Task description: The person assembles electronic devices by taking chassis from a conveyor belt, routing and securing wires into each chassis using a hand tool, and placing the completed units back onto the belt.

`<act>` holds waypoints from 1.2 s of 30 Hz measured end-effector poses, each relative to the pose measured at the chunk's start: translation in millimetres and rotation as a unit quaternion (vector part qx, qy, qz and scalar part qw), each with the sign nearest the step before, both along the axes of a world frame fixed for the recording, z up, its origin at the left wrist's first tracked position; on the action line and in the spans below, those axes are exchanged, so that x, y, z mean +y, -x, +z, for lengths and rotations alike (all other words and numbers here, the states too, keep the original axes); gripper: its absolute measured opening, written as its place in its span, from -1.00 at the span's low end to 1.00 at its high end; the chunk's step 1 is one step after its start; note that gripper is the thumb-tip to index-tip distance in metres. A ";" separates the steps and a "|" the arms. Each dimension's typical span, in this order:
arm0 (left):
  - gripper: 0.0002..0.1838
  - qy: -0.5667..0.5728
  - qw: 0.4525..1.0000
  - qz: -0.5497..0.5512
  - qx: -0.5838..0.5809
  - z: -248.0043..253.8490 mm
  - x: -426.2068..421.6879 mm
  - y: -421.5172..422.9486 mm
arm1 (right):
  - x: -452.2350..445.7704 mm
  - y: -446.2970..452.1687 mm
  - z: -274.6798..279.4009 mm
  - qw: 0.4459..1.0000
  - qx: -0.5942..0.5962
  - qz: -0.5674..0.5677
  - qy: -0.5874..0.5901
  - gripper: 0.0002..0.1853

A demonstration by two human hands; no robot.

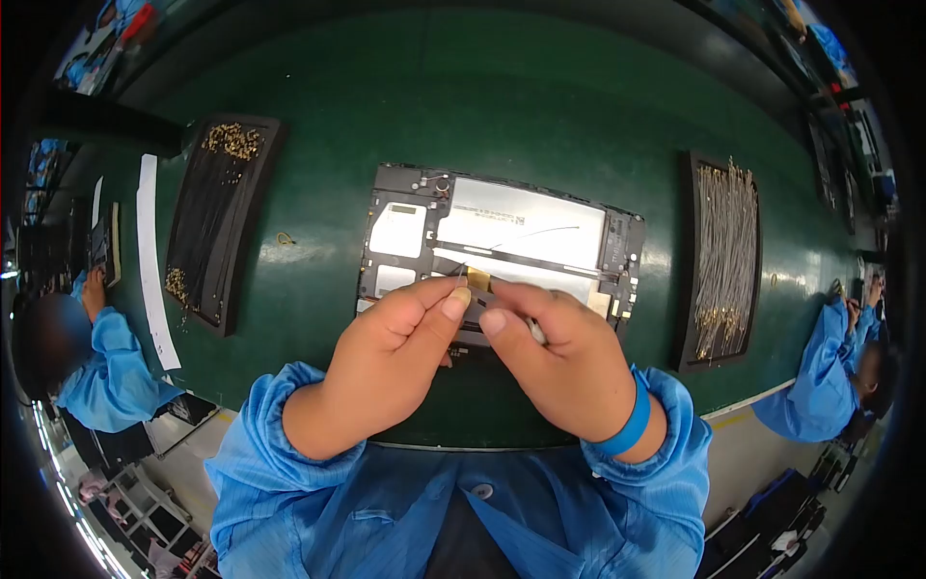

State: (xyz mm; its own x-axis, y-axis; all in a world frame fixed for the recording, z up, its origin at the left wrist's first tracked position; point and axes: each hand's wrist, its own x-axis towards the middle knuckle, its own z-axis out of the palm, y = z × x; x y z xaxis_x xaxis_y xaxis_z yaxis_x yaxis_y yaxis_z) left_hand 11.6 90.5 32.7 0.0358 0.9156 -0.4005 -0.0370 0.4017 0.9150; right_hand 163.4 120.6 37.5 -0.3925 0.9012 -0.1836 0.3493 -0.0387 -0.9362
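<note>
Before me lies an opened tablet [526,207] with silver battery packs in a dark frame. My left hand [395,333] is closed over its near edge, thumb and index finger pinching a thin cable [463,273]. Part of this cable seems to arch across the silver pack. My right hand [559,357] is curled beside it, thumb and index finger together at the same edge. A small whitish object [536,331] shows under its fingers; its kind is hidden. Between the hands a gold-coloured flex piece [478,279] is visible. My fingers cover the tablet's near middle.
To the left, a black tray [260,183] holds black cables with gold ends; to the right, another tray [687,261] holds grey cables. A white strip [152,261] and a small yellow loop [285,238] lie on the green table [540,87]. Other people in blue work at both sides.
</note>
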 end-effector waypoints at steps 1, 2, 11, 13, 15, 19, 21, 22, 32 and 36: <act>-0.75 -0.030 0.998 -0.017 0.055 -2.0 -0.9 -0.6 | 1.1 0.3 -3.8 1.000 0.007 -0.006 -0.025 -0.74; -0.76 -0.059 0.992 -0.032 0.110 -3.2 -1.9 -0.6 | 0.8 0.8 -6.4 1.000 0.013 -0.010 -0.011 -0.71; -0.84 -0.231 0.875 -0.242 0.349 1.6 0.2 -1.1 | -3.2 -14.4 -11.2 1.000 0.011 0.022 -0.018 -0.84; -0.82 -0.284 0.857 -0.242 0.354 -4.1 -3.8 -5.2 | -11.0 -24.0 -8.7 0.997 -0.017 0.034 0.067 -0.85; -0.80 -0.325 0.838 -0.256 0.357 -9.0 -8.8 -9.1 | -23.5 -32.8 -11.1 0.991 -0.005 0.014 0.135 -0.85; -0.71 -0.409 0.798 -0.255 0.362 -21.3 -19.3 -17.3 | -48.9 -45.4 -16.7 0.955 0.076 -0.080 0.277 -0.83; -0.71 -0.459 0.779 -0.220 0.366 -24.8 -22.6 -20.5 | -53.8 -49.0 -13.8 0.925 0.103 -0.115 0.348 -0.83; -0.71 -0.459 0.775 -0.215 0.377 -25.9 -24.7 -22.2 | -55.0 -50.7 -12.3 0.912 0.115 -0.129 0.372 -0.83; -0.76 -0.449 0.756 -0.175 0.444 -44.0 -29.3 -37.7 | -57.8 -59.1 -30.1 0.884 0.293 -0.351 0.095 -0.68; -0.77 -0.433 0.761 -0.187 0.447 -49.6 -30.3 -38.2 | -62.3 -51.3 -53.3 0.916 0.245 -0.301 -0.105 -0.69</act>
State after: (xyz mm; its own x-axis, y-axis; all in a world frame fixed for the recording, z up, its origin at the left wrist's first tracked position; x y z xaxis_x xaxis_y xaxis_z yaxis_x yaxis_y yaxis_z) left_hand 49.8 60.1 -16.9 0.4258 0.8429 0.3289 0.7233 -0.5355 0.4359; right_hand 214.7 58.3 -15.7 0.1979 0.9766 0.0845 -0.1398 0.1134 -0.9837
